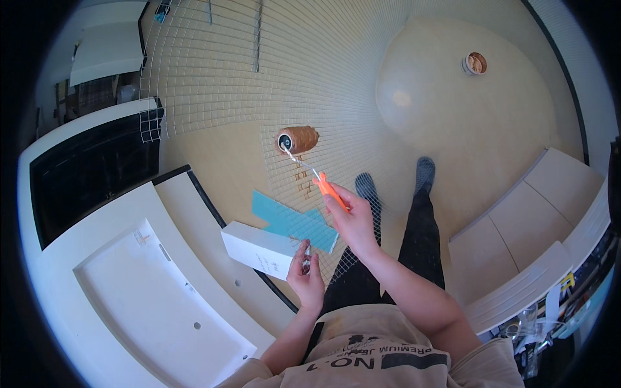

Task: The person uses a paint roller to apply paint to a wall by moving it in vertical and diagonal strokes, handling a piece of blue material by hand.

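My right hand (354,216) grips the orange handle of a paint roller (335,193). Thick brown coating covers the roller's sleeve (302,139), which is up against a grid mesh sheet (281,92). Brown marks (303,177) show on the mesh just below the sleeve. My left hand (306,279) is at the near end of a long white box (264,247) with handwriting on its side. Something small and shiny shows between its thumb and fingers; whether it grips the box or the mesh edge is unclear. Teal flat pieces (286,220) lie beyond the box.
A tub (474,64) with brown material stands on the pale floor (461,111) at the far right. White panelled furniture (524,213) lines the right, with assorted tools below it. White recessed units (165,300) stand at the left. The mesh passes in front of my left leg.
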A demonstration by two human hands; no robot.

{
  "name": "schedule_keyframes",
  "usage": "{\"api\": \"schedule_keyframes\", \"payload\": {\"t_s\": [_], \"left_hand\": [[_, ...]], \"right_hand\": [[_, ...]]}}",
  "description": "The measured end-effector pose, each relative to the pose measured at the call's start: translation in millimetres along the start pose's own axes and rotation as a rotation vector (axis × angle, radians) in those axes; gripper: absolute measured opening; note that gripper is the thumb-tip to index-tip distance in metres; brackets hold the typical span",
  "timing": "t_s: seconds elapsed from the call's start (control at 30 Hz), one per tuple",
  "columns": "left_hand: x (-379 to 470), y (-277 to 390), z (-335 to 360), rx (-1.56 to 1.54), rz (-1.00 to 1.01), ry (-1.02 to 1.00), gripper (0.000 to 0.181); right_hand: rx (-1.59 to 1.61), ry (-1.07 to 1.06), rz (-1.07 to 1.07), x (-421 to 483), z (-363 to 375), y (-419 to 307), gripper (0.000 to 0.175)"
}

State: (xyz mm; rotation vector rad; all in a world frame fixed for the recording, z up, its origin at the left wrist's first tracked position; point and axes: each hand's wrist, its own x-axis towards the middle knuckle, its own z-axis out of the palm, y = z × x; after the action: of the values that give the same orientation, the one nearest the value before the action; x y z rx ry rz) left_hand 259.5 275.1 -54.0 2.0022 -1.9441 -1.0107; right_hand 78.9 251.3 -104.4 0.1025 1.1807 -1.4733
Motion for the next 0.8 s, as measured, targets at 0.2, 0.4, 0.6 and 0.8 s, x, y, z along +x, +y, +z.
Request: {"api": "schedule_keyframes", "payload": {"t_s": [0.2,0.4,0.6,0.8], "left_hand": [[1.2,-0.3,4.3,-0.021,0.053,0.051,0.038],[0.8,0.6,2.0,-0.017,0.058,0.053,0.039],[-0.6,2.7,2.8,-0.01,0.067,0.044,0.038],[-1.4,3.6,-0.4,0.004,0.065,0.05,0.037]], "right_hand": [[0.06,0.049,-0.059,28.8,11.9,-12.2,0.036],[0.102,0.062,-0.119,60.0,22.6,-26.0,0.036],[0.083,0.128,-0.22,111.5,21.6,-59.9,0.034],[0.157,0.162,-0.247,150.8,10.2,-117.2,0.033]]}}
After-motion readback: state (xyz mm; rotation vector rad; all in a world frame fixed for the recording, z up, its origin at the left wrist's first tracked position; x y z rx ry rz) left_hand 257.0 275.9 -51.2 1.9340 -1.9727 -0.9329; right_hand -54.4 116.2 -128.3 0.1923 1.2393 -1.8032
